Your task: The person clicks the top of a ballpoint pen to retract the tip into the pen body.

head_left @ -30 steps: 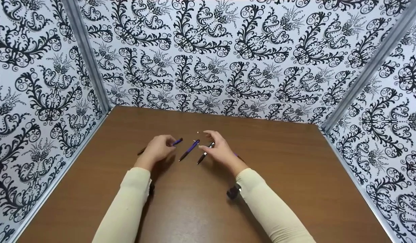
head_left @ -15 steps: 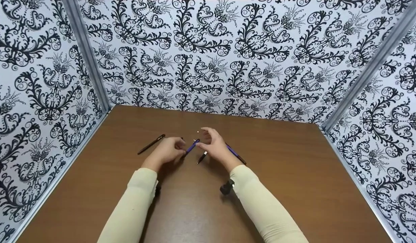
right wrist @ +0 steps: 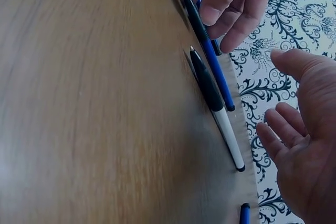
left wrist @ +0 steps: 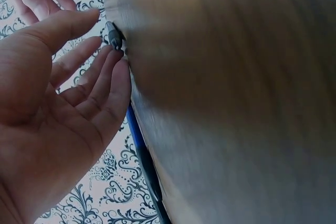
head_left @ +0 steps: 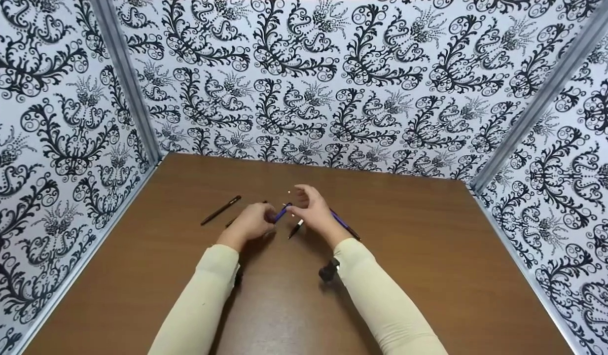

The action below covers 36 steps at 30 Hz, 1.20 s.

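Note:
My left hand [head_left: 254,222] is low over the table beside the middle blue pen [head_left: 282,212], covering its black grip in the head view. In the left wrist view, that hand's thumb and loosely bent fingers stand apart, with a pen's dark tip [left wrist: 114,36] just beyond the fingertips. Another blue pen [left wrist: 135,127] lies below the palm. My right hand [head_left: 311,209] hovers with thumb and fingers spread, holding nothing. Beneath it lies a white pen with a black grip [right wrist: 226,129], its upper end hidden in the head view.
A black pen [head_left: 221,210] lies at the left. Another blue pen [head_left: 345,225] lies right of my right hand, partly behind the wrist. Patterned walls [head_left: 304,98] enclose the brown table [head_left: 407,256] at the back and sides.
My left hand has moved right, from the left blue pen to the middle one, uncovering the black pen. My right hand has shifted slightly left and away, exposing more of the right blue pen.

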Motion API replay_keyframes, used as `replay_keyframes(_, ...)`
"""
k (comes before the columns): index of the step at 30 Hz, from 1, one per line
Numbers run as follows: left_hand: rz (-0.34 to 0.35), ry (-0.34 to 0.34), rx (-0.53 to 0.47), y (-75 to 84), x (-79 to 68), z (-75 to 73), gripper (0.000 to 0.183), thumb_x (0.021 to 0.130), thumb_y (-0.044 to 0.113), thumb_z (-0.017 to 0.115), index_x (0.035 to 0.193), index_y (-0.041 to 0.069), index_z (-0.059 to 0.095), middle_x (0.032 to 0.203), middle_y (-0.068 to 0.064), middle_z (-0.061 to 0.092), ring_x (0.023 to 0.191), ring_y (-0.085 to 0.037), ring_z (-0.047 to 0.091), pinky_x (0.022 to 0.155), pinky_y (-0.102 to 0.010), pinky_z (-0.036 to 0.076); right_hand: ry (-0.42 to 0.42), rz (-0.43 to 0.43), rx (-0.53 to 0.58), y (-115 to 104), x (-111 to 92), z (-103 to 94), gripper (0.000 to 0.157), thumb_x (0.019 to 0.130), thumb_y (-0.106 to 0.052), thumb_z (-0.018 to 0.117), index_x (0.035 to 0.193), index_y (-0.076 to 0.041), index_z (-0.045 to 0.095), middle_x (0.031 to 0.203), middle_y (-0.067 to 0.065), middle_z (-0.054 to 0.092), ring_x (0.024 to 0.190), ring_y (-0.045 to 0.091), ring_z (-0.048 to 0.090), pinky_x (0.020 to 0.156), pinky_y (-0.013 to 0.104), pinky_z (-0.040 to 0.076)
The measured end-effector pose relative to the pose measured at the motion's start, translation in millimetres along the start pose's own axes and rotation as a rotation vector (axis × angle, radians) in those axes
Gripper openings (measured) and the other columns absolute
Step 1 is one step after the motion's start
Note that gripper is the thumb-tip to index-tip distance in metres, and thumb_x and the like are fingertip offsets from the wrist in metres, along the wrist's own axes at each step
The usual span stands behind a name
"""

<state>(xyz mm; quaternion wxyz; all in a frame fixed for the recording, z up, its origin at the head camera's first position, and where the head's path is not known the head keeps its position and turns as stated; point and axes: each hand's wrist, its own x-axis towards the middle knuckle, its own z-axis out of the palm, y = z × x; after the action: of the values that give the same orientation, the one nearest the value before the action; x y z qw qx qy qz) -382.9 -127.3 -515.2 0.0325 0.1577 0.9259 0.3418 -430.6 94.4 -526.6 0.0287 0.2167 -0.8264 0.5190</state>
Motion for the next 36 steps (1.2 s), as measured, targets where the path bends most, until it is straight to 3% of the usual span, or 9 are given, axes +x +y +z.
replay_keyframes(8, -0.019, 0.012, 0.062, 4.2, 2.8, 1.7, 0.031, 0.095, 0.001, 0.082, 0.124, -0.004, 0.074, 0.107, -0.014, 0.076, 0.101, -0.032, 0.071, 0.097, -0.052, 0.058, 0.007, 0.001, 0.010, 4, 0, -1.3, 0.062, 0.097, -0.005, 0.084, 0.153, -0.001, 0.056, 0.147, 0.032, 0.058, 0.131, 0.050, 0.062, 0.113, 0.058, 0.052)
replay_keyframes(15, -0.054, 0.001, 0.084, 2.8, 6.7, 4.6, 0.029, 0.095, 0.004, 0.080, 0.124, 0.001, 0.077, 0.111, -0.014, 0.076, 0.104, -0.032, 0.071, 0.096, -0.052, 0.059, 0.012, -0.008, -0.019, 2, -2, -4.7, 0.063, 0.096, -0.007, 0.085, 0.152, -0.002, 0.058, 0.145, 0.033, 0.059, 0.133, 0.052, 0.059, 0.115, 0.061, 0.048)
replay_keyframes(25, -0.078, -0.016, 0.122, 3.8, 11.1, 6.1, 0.031, 0.095, -0.001, 0.078, 0.125, 0.002, 0.077, 0.112, -0.014, 0.077, 0.108, -0.034, 0.072, 0.097, -0.053, 0.059, 0.010, -0.018, -0.031, 1, -2, -5.0, 0.064, 0.096, -0.006, 0.085, 0.153, -0.001, 0.057, 0.144, 0.033, 0.059, 0.133, 0.048, 0.059, 0.114, 0.055, 0.049)
replay_keyframes(36, -0.098, 0.026, 0.108, 5.3, 10.4, 7.2, 0.030, 0.096, 0.001, 0.076, 0.126, 0.002, 0.078, 0.114, -0.014, 0.078, 0.111, -0.035, 0.073, 0.100, -0.052, 0.059, 0.013, -0.005, -0.021, 3, -2, -5.9, 0.063, 0.096, -0.008, 0.085, 0.152, -0.002, 0.058, 0.143, 0.032, 0.059, 0.131, 0.048, 0.062, 0.113, 0.055, 0.052)
